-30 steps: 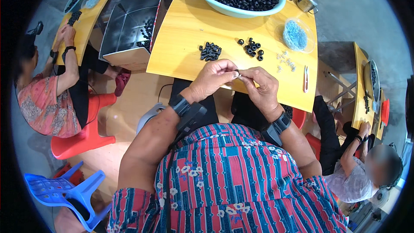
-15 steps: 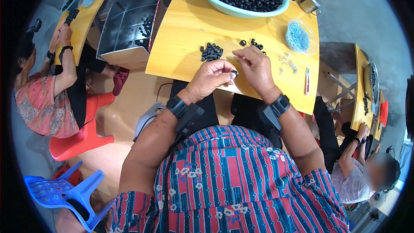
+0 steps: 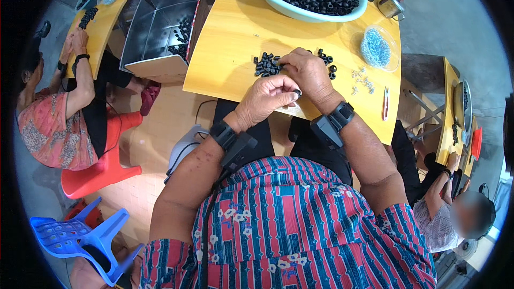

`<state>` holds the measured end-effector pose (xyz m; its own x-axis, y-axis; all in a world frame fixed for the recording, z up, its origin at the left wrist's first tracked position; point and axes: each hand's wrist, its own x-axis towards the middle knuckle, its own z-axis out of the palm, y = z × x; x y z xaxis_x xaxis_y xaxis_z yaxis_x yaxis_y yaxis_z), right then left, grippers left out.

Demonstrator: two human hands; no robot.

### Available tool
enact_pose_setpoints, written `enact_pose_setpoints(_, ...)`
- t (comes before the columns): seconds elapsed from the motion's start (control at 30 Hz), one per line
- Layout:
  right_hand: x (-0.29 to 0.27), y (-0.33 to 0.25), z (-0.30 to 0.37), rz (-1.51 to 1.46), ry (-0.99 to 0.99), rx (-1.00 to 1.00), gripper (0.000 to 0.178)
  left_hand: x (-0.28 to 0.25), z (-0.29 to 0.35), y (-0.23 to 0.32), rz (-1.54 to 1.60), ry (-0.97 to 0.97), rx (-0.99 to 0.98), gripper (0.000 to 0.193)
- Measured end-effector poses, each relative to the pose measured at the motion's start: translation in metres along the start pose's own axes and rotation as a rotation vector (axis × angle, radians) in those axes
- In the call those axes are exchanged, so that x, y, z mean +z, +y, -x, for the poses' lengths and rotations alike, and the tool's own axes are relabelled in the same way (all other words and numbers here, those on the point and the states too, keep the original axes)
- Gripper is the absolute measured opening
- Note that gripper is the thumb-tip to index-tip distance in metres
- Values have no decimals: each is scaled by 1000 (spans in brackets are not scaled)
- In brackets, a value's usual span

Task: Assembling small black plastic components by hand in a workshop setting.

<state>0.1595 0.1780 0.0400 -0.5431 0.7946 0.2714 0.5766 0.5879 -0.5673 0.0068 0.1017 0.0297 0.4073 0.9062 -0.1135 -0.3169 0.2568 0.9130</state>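
My left hand (image 3: pixel 267 96) is closed, pinching a small black ring-shaped part (image 3: pixel 297 93) between thumb and forefinger over the table's near edge. Just beyond it, my right hand (image 3: pixel 309 75) reaches across with its fingers curled together. Its fingertips are at the right side of a loose pile of black ring-shaped parts (image 3: pixel 265 65); what they pinch, if anything, is hidden. A few more black parts (image 3: pixel 325 56) lie behind and to the right of my right hand. Small clear pieces (image 3: pixel 363 81) are scattered right of that hand, with red-handled snips (image 3: pixel 385 104) near them.
On the yellow table (image 3: pixel 225 37) stand a pale-green basin (image 3: pixel 300 15) heaped with black parts, a clear tub of bluish pieces (image 3: pixel 376 48) and a metal cup (image 3: pixel 391 4). An open box (image 3: pixel 155 32) is at left. Other people sit at tables on both sides.
My right hand has moved left, from beside the scattered black parts to the pile, and now passes beyond my left hand. The left hand still pinches its black part.
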Motion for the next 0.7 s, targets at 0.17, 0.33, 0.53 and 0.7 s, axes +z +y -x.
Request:
enact_pose_setpoints(0.17,-1,-1,2,81,-19,-21,11,-1,0,-2,2,1,16,13)
enact_pose_setpoints(0.33,-9,-4,7,222,-138,-160,9,-2,-1,-5,7,14,26,12)
enact_pose_setpoints(0.53,-8,3,13,221,-151,-208,13,-5,-2,-5,-49,39,15,10)
enact_pose_setpoints(0.7,-10,1,20,197,-97,-140,16,-6,-3,-8,-27,54,1,12)
